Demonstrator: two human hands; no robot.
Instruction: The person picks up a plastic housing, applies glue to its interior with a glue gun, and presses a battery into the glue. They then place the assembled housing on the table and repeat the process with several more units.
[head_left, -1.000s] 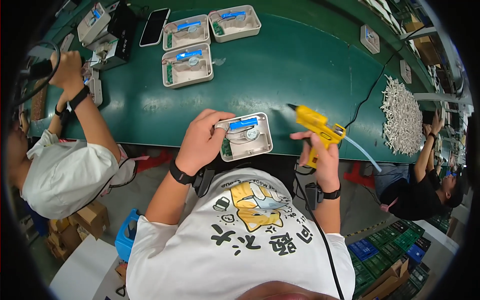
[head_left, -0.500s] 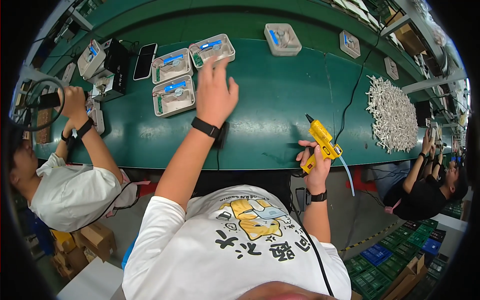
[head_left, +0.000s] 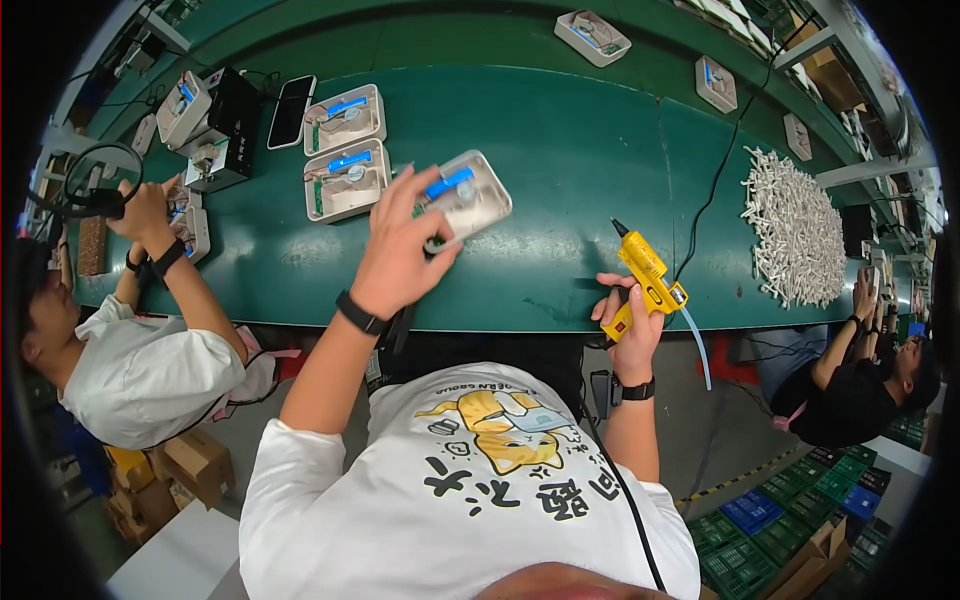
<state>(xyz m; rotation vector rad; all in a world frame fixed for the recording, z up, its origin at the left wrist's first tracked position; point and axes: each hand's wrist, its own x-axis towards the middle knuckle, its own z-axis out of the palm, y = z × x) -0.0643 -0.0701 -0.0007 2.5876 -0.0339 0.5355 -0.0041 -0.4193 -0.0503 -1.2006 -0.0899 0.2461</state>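
Note:
My left hand (head_left: 400,245) grips the near-left side of a white plastic case (head_left: 487,205), slightly tilted over the table. A blue battery cell (head_left: 450,183) shows in the case; my fingers hide part of the inside, and hand and case are a little blurred. My right hand (head_left: 632,335) is closed round the handle of a yellow hot glue gun (head_left: 648,275). Its dark nozzle points up and away to the left, and a pale glue stick (head_left: 697,350) hangs from its back. Two similar open cases (head_left: 318,145) (head_left: 378,205) with blue cells, green boards and wires sit left of my left hand.
A phone (head_left: 290,112) and a black device (head_left: 225,150) lie at the left. White small parts (head_left: 795,230) are heaped on the right of the green table (head_left: 560,150). Cases (head_left: 593,40) stand on the far green strip. A cable (head_left: 710,190) crosses the table. People work on both sides.
My left hand has taken the farther case from beside the other two and drawn it nearer and to the right. A case at the far middle now lies farther back. The glue gun has hardly moved.

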